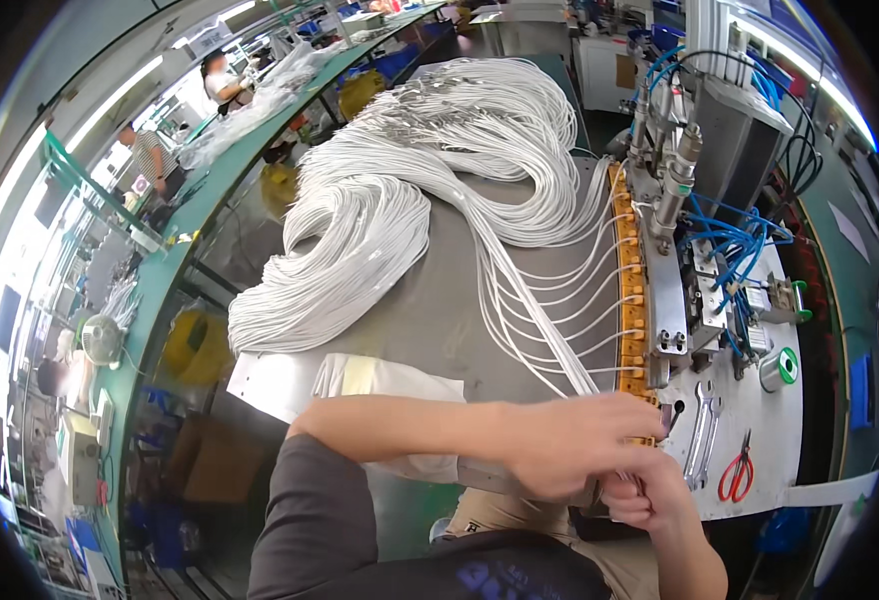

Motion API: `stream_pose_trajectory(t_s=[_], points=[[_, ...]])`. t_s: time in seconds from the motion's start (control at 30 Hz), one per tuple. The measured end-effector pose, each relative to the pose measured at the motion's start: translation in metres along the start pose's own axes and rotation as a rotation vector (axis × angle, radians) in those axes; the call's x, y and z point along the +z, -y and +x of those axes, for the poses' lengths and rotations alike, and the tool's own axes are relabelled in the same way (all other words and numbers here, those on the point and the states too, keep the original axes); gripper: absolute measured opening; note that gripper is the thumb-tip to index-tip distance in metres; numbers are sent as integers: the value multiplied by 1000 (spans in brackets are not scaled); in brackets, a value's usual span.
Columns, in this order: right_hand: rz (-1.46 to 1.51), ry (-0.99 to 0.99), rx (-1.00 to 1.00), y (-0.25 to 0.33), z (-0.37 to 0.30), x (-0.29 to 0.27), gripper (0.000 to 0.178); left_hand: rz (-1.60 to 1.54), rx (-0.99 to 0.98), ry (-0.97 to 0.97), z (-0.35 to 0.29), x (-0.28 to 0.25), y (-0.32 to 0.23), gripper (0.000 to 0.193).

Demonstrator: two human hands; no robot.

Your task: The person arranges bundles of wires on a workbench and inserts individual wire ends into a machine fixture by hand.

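A white cable bundle (530,302) is partly hidden by the left hand (582,442), near the curled right hand (644,492); neither's grip can be told.

1. We see a grey counter (440,320) with a smooth top.
2. On it we have white cables (360,265), heaped in looping bundles.
3. A pale cloth (395,377) lies near the edge closest to us.
4. To the right runs an orange strip (630,300).
5. On the pale board (772,440) beyond, we find metal machinery (740,145), two wrenches (701,430), red-handled scissors (737,480) and a green-rimmed spool (782,369).
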State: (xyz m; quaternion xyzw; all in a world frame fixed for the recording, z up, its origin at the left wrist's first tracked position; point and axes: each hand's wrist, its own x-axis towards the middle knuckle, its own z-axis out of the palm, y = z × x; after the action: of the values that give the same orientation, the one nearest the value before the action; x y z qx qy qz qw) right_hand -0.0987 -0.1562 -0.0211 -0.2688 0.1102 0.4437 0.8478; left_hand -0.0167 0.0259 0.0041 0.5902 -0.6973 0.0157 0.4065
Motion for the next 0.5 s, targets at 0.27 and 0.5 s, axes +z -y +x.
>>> stream_pose_trajectory(t_s=[0.27,0.5], points=[[-830,-541,-407,-14,-14,-1,23,284,-567,499,-21,16,14,14],[-1078,-596,-626,1,-12,-2,29,-138,-705,129,-26,26,16,10]])
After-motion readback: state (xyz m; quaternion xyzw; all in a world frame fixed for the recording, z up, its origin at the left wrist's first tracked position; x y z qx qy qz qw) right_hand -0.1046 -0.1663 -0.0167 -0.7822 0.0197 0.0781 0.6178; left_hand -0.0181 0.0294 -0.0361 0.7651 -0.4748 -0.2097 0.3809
